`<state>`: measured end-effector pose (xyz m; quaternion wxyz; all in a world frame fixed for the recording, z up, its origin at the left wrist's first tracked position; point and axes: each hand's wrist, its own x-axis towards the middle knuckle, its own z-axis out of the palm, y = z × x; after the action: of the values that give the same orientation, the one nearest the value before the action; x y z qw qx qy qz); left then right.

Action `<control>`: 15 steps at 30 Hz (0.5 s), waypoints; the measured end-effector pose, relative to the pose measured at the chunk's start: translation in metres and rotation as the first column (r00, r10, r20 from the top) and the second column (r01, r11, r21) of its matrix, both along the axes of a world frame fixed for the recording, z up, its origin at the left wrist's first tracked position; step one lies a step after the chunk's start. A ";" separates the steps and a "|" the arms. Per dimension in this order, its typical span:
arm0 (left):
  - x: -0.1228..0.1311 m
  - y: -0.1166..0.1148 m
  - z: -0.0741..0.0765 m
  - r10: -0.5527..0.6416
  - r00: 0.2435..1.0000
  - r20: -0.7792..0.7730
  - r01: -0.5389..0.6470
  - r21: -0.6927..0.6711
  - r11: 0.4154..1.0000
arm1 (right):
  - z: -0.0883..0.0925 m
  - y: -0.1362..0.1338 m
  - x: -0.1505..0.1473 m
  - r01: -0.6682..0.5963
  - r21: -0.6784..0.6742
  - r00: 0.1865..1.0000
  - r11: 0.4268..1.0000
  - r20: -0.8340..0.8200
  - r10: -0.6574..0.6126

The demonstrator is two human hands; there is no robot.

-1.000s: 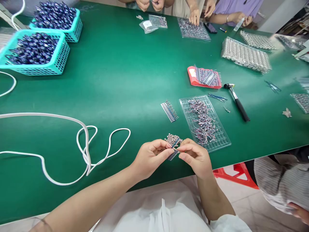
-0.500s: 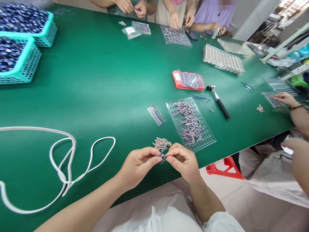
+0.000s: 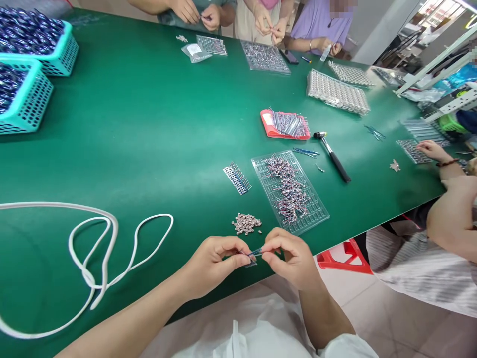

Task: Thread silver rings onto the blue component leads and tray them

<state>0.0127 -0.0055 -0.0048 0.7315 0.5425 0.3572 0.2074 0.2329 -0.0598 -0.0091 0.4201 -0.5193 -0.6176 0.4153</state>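
Note:
My left hand is closed in a pinch on a small dark flat piece at the table's near edge. A thin blue strip runs from its fingertips to my right hand, which pinches the strip's other end. Whether strip and dark piece are joined cannot be made out. Just beyond my fingers lies a heap of small round beige pieces. Further on is a row of thin-leaded parts. A clear plastic tray, right of these, holds a tangle of small wired parts.
White cord loops across the left. Turquoise baskets of dark shiny parts stand far left. A hammer and a red packet lie beyond the tray. Co-workers' hands work opposite; another person's hand is at right.
My hands have drawn slightly apart, so more of the blue strip shows between them. A co-worker opposite has raised both hands off a tray. The view has shifted a little.

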 end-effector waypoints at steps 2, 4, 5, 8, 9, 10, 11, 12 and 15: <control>0.000 0.002 0.000 0.104 0.994 0.027 -0.102 -0.073 0.992 | 0.001 0.005 0.016 0.105 0.096 0.981 0.990 0.154 -0.119; -0.002 0.005 0.000 0.214 0.977 0.015 -0.211 -0.118 0.970 | 0.000 0.014 0.036 0.216 0.210 0.900 0.954 0.336 -0.278; -0.002 0.007 0.000 0.257 0.966 0.002 -0.255 -0.126 0.959 | -0.001 0.020 0.046 0.253 0.265 0.845 0.930 0.409 -0.346; -0.004 0.011 -0.002 0.327 0.945 -0.002 -0.323 -0.144 0.935 | -0.008 0.038 0.071 0.242 0.361 0.721 0.901 0.554 -0.416; -0.004 0.012 -0.003 0.337 0.942 0.009 -0.332 -0.150 0.931 | -0.012 0.043 0.077 0.213 0.391 0.695 0.895 0.583 -0.420; -0.004 0.012 -0.003 0.346 0.938 0.020 -0.339 -0.155 0.928 | -0.015 0.047 0.081 0.177 0.406 0.666 0.897 0.622 -0.413; -0.005 0.013 -0.004 0.356 0.934 0.027 -0.348 -0.158 0.924 | -0.019 0.050 0.084 0.139 0.419 0.633 0.897 0.659 -0.406; -0.005 0.013 -0.004 0.370 0.929 0.028 -0.362 -0.156 0.919 | -0.022 0.053 0.086 0.107 0.429 0.600 0.897 0.692 -0.403; -0.005 0.015 -0.003 0.413 0.911 -0.003 -0.409 -0.141 0.902 | -0.027 0.053 0.086 0.045 0.469 0.516 0.882 0.745 -0.422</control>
<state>0.0082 0.0098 -0.0082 0.7120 0.4001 0.4671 0.3389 0.3192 -0.0069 -0.0357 0.2253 -0.6372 -0.7332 -0.0748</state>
